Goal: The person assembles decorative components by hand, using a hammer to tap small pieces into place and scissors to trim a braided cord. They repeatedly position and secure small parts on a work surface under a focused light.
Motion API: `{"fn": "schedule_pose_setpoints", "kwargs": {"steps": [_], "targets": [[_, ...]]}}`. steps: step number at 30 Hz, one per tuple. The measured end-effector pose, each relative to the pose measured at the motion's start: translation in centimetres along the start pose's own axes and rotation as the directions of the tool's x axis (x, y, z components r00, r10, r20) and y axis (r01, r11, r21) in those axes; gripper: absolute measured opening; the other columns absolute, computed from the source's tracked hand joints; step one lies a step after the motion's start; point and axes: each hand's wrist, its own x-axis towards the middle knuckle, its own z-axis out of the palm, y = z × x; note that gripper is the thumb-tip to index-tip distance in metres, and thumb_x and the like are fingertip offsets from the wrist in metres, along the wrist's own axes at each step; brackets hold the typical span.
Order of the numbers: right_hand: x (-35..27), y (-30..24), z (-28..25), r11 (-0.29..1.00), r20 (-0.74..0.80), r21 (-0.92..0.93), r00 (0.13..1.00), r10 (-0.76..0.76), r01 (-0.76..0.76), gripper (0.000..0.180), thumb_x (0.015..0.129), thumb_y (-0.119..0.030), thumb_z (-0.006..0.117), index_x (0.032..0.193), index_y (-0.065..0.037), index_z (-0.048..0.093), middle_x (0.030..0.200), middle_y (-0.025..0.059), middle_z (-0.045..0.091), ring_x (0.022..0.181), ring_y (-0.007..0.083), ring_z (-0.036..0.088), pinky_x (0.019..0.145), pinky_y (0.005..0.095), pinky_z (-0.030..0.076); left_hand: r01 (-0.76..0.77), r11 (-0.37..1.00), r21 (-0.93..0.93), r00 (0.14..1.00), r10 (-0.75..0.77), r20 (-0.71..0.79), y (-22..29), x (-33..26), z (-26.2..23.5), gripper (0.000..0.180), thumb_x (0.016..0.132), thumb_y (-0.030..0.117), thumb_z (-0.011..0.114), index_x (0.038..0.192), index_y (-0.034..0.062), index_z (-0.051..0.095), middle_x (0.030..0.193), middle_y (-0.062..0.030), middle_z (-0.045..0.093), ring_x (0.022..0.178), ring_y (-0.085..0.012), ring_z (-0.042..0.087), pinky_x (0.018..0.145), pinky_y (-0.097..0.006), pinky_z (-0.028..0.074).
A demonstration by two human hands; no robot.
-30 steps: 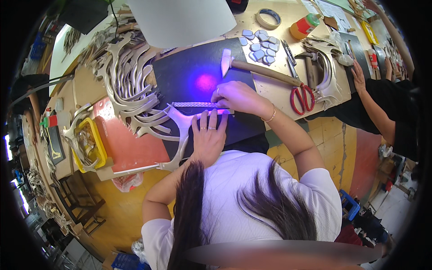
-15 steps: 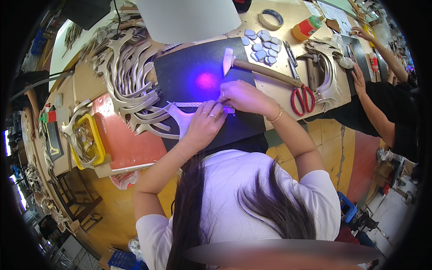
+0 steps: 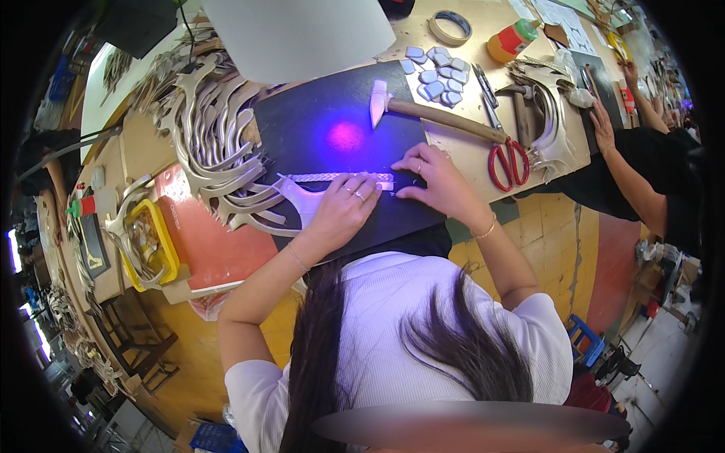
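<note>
Fingers (image 3: 361, 190) of both hands press silver strip (image 3: 340, 178), lying left-right.

An orange glue bottle (image 3: 510, 41) with a green cap lies at the table's (image 3: 453, 140) far edge; a small red-and-green bottle (image 3: 84, 205) stands far left.

Busy craft worktop (image 3: 453, 68), crowded edge to edge.

Hammer (image 3: 434, 117) lying across the corner of the dark mat (image 3: 317, 121), wooden handle pointing at red-handled scissors (image 3: 508, 162) just beside it. Cluster of pale blue-grey cut pieces (image 3: 438, 75) up above, tape roll (image 3: 451, 26) and orange glue bottle (image 3: 512, 41) further back. Big fan of silvery curved shapes (image 3: 215, 143) stacked at the mat's left edge, red sheet (image 3: 215, 245) below, yellow frame (image 3: 155, 245) beside that. White lampshade (image 3: 298, 34) hanging over the top. Off to the right, another person's hand (image 3: 604, 128) resting flat on the worktop, dark sleeve behind.
</note>
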Motion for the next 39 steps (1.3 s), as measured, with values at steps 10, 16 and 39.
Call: {"fn": "schedule_pose_setpoints", "kwargs": {"steps": [10, 16, 39], "targets": [[-1.3, 0.3, 3.4, 0.994, -0.362, -0.108, 0.932, -0.007, -0.034, 0.027, 0.08, -0.018, 0.079, 0.104, -0.008, 0.071, 0.104, 0.0068, 0.061, 0.1, 0.0257, 0.056, 0.087, 0.0403, 0.042, 0.083, 0.993, 0.085, 0.996, -0.079, -0.045, -0.1, 1.5, 0.7, 0.036, 0.08, 0.007, 0.061, 0.115, -0.003, 0.066, 0.121, -0.0163, 0.064, 0.112, -0.0312, 0.062, 0.097, -0.046, 0.048], [-0.7, 0.0, 4.6, 0.992, -0.446, -0.102, 0.895, 0.018, -0.07, 0.017, 0.079, -0.017, 0.079, 0.093, -0.01, 0.073, 0.099, 0.0022, 0.063, 0.097, 0.0226, 0.056, 0.085, 0.0373, 0.039, 0.13, 0.991, 0.015, 0.987, -0.128, -0.093, -0.2, 2.0, 0.7, 0.031, 0.081, 0.007, 0.064, 0.112, 0.0009, 0.067, 0.113, -0.0119, 0.067, 0.106, -0.0267, 0.064, 0.094, -0.045, 0.047], [-0.1, -0.3, 4.9, 0.991, -0.475, -0.079, 0.878, 0.062, -0.112, 0.012, 0.079, -0.016, 0.08, 0.088, -0.011, 0.074, 0.095, -0.0003, 0.064, 0.094, 0.0198, 0.057, 0.085, 0.0376, 0.035, 0.164, 0.986, -0.035, 0.976, -0.168, -0.142, -0.7, 3.0, 0.9, 0.024, 0.085, 0.009, 0.067, 0.107, 0.0021, 0.069, 0.098, -0.0077, 0.065, 0.094, -0.0242, 0.062, 0.089, -0.042, 0.045]]}}
